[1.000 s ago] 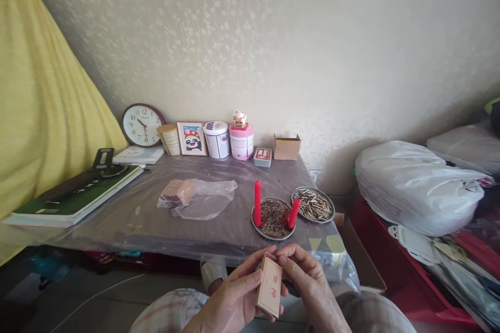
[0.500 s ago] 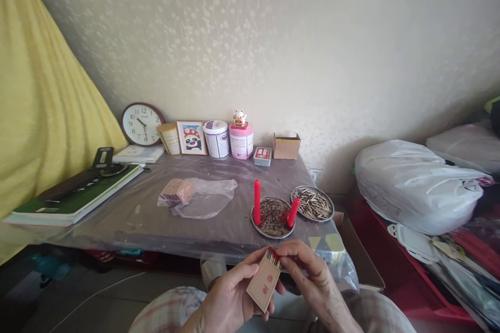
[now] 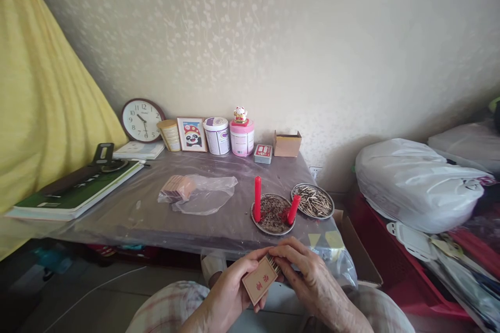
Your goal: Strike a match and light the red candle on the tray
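A tan matchbox with red characters lies tilted in my left hand, whose thumb and fingers grip its sides. Its inner tray is partly slid out at the upper end, showing several matches. My right hand is closed over that open end, with curled fingertips touching the tray and covering the match heads. Whether a match is pinched between them is hidden. Just beyond my hands, on the table, two red candles, one tall and one short, stand in a round metal dish with dark burnt bits.
Beside the candles sits a dish of used matches. A plastic bag with stacked matchboxes lies left of centre on the table. A clock, tins and an open carton line the wall.
My right fingers have moved over the matchbox's open end, covering the red match heads that showed before. The box has turned and shifted slightly left in my left hand.
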